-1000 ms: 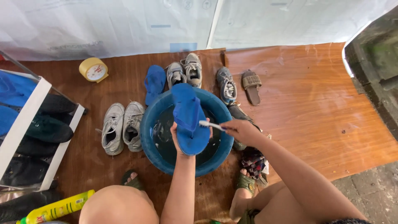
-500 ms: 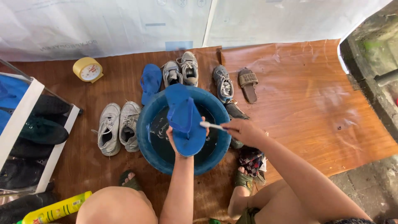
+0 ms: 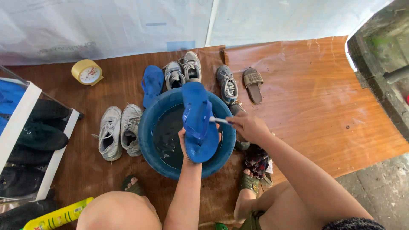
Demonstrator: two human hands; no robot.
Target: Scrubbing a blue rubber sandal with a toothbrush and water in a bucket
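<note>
- A shoe rack [image 3: 25,127] at the far left holds dark shoes, and a yellow bottle [image 3: 57,218] lies near its lower corner
- A roll of yellow tape [image 3: 86,72] sits on the brown floor mat [image 3: 324,106]
- A pair of white sneakers [image 3: 118,132] lies just beside the blue basin [image 3: 147,136] of dark water
- A loose blue flip-flop [image 3: 152,84], two grey sneakers [image 3: 182,72], another sneaker [image 3: 226,84] and a brown sandal [image 3: 253,84] line up beyond the basin
- The left hand [image 3: 187,147] has its grip clamped under the heel of a blue flip-flop held over the basin [image 3: 198,123]
- The right hand [image 3: 247,127], grip closed on a small brush [image 3: 218,120], touches it to the flip-flop's strap
</note>
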